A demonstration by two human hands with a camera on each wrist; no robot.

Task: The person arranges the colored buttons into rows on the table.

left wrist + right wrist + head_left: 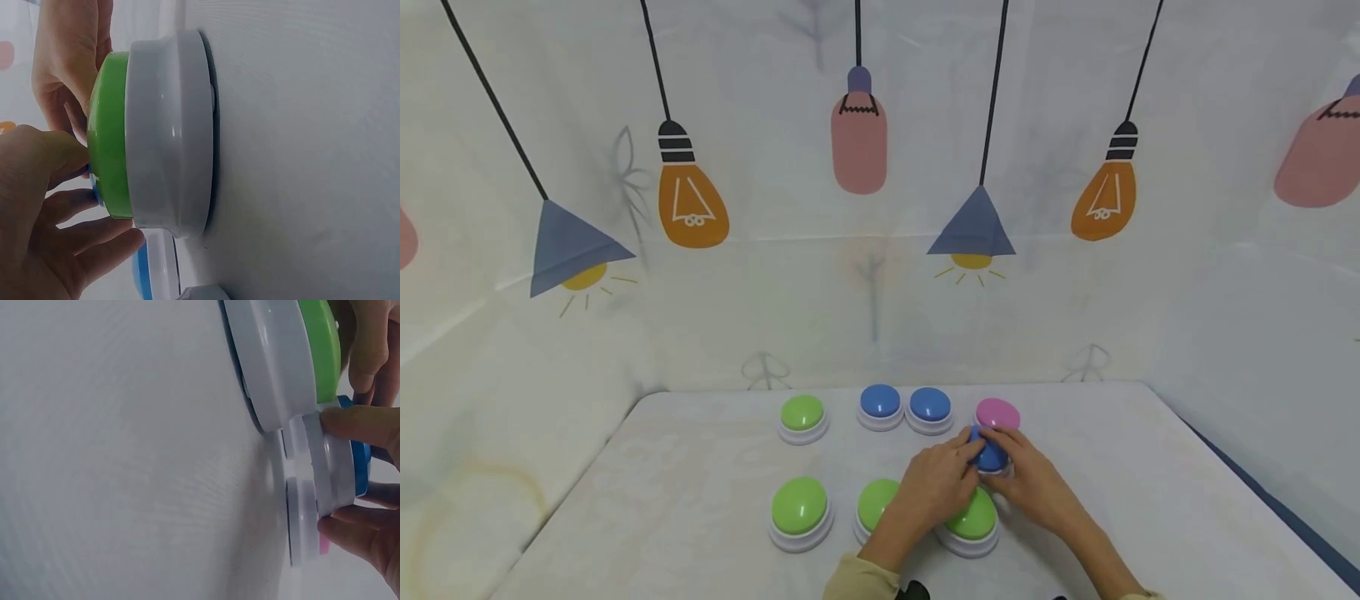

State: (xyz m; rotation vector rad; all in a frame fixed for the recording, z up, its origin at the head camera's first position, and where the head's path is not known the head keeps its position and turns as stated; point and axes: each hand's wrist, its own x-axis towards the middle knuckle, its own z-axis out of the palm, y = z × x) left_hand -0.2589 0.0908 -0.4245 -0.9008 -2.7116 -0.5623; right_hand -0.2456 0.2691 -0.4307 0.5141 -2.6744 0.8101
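Note:
Both hands hold a blue push button (988, 455) with a white base, in front of the pink push button (997, 412). My left hand (936, 479) has its fingers on the blue button's left side. From the right, my right hand (1036, 479) grips its base with thumb and fingers. In the right wrist view the blue button (360, 464) appears raised off the table, its underside apart from the surface. The nearest green push button (973, 517) stands just below the hands and fills much of the left wrist view.
Two blue push buttons (930, 405) stand side by side at the back. One green button (802, 413) is at the back left, another green button (799, 507) at the front left. A further green button (876, 502) is partly behind the left forearm. A patterned wall sheet (880, 317) rises behind the white table (670, 500).

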